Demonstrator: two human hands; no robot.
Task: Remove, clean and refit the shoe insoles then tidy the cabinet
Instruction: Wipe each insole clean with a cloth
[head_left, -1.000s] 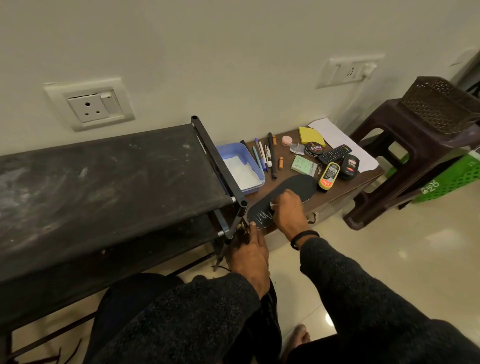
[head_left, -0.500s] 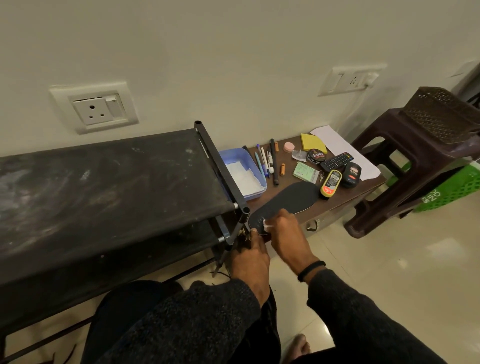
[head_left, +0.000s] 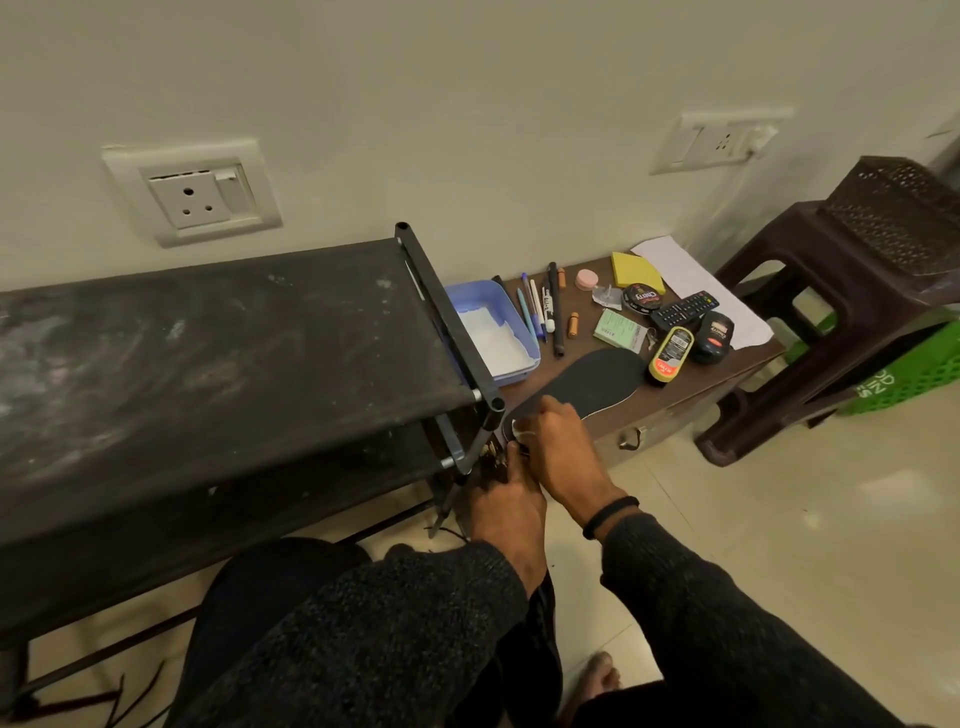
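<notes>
A black insole (head_left: 597, 384) lies flat on the low brown cabinet (head_left: 670, 405), toe end pointing away from me. My right hand (head_left: 556, 447) pinches a small white wipe (head_left: 518, 428) and presses it on the insole's heel end. My left hand (head_left: 506, 501) sits just below, its fingers reaching up to the heel end at the cabinet's front corner, partly hidden under the right hand. Both sleeves are dark knit.
A dusty black shoe rack (head_left: 208, 374) stands left. On the cabinet are a blue tray (head_left: 493, 332) with white tissue, several pens (head_left: 543, 312), a polish tin (head_left: 642, 299), a remote (head_left: 683, 309), two polish bottles (head_left: 670, 356) and a yellow sponge (head_left: 631, 267). Right stands a brown stool (head_left: 841, 312).
My right hand with the wipe slid back along the insole toward its heel end. The left hand stayed at the heel corner. The camera view shifted slightly.
</notes>
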